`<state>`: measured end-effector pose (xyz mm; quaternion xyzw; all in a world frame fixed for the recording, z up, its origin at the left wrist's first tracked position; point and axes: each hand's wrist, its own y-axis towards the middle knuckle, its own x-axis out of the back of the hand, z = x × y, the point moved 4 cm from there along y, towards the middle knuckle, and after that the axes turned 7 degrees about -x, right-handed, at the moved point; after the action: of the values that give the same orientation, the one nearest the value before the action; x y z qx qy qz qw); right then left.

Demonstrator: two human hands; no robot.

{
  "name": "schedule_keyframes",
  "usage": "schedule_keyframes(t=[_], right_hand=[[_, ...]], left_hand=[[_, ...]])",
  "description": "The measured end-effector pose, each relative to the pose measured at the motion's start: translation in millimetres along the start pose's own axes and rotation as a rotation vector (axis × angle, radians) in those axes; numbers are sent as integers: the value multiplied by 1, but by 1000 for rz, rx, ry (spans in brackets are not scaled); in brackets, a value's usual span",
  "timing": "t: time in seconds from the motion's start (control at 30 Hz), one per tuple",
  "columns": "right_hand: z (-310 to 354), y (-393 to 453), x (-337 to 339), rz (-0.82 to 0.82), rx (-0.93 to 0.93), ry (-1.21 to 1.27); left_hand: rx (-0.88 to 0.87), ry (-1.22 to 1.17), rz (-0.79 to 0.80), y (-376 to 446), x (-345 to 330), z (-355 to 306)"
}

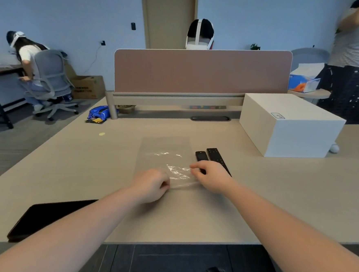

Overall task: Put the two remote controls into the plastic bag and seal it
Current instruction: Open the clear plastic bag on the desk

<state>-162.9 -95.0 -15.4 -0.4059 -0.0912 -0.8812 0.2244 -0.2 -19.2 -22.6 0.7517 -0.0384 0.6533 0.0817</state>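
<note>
We had the plastic bag lying flat on the surface; our left hand pinched its near edge, and our right hand pinched the same edge just beside it; the two remote controls lay side by side just right of the bag, outside it.

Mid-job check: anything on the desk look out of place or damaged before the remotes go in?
Nothing stands out. The plastic bag lies flat on the desk, crinkled only at the near edge that the left hand and right hand pinch. The two remote controls lie side by side just right of it, outside.
</note>
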Motion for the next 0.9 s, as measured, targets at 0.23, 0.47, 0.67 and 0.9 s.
schedule_keyframes(t=[0.23,0.47,0.67,0.9], right_hand=[[11,-1,0,-199,4,100],[16,4,-25,45,-183,308],[14,12,-31,20,-221,438],[6,16,-39,-38,-300,338]], left_hand=[[203,-255,-313,13,10,4],[219,-404,-306,27,0,-1],[226,-397,-278,30,-5,2],[345,-376,-363,36,6,16]])
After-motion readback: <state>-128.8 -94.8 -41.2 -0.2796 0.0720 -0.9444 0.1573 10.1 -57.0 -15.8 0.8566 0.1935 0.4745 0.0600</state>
